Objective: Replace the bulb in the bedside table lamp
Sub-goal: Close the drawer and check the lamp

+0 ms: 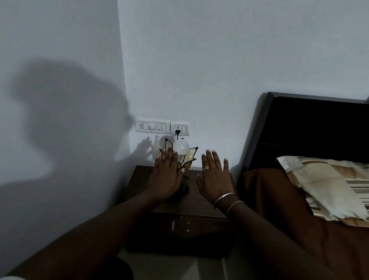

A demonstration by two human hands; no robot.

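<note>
A small table lamp stands on the dark wooden bedside table [203, 207] against the wall. Its white round bulb [180, 147] sits unlit among petal-shaped glass shade pieces [191, 155], above a dark round base [183, 191]. My left hand [165, 174] is flat with fingers apart, in front of the lamp's left side and covering part of it, holding nothing. My right hand [215, 178], with a ring and two bangles, hovers open to the right of the lamp, apart from it.
A switch and socket panel [162, 127] is on the wall behind the lamp, with a black plug [177, 131] in it. A bed with a dark headboard [317, 132], brown sheet and striped pillow [339, 187] is close on the right. The wall corner is to the left.
</note>
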